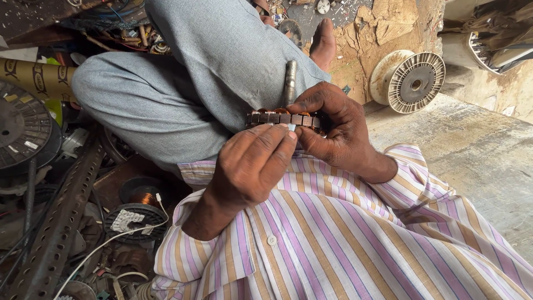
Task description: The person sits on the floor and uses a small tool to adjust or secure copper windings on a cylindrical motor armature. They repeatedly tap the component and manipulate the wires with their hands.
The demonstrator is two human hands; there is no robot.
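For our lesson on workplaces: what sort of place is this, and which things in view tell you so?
Probably a small motor-winding repair workshop, with work done seated on the floor. Both hands hold a slotted motor stator; a copper wire spool lies nearby, and a finned rotor disc leans against the wall.

**Both hands meet low over the lap**

The left hand [252, 166] comes in from the lower left, wrist bent, knuckles up, thumb and forefinger pinched together at the tips. The right hand [333, 130] reaches across from the right, back of the hand to the camera, fingers curled over and thumb tucked beneath, closed in a firm grip. Fingertips of the two hands touch. Both forearms emerge from striped sleeves.
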